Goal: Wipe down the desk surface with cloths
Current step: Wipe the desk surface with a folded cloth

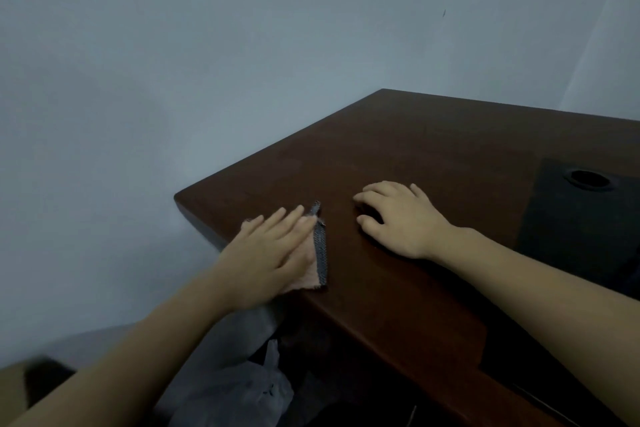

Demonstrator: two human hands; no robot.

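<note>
Left hand (266,246) lies flat on the cloth (317,253), fingers straight and together, palm bearing down on it near the desk's left front corner. It grips nothing; it simply pins the fabric to the wood. That cloth is pale pink with a grey woven edge folded up along its right side, and most of it sits hidden under the palm. It looks thin, soft and very light, so I judge it will bunch or slip out unless pressure stays even. A flat palm over its middle seems the best hold for pushing, and a pinch at the grey edge would serve for lifting or refolding it.

Across to the right now: the desk (433,149) is dark brown and smooth, likely slick enough for fabric to glide. Right hand (394,218) rests on bare wood, well apart from the cloth, fingers loosely curled with the tips touching the top, holding nothing. Further right sits a round cable hole (588,178) in a darker panel.
</note>
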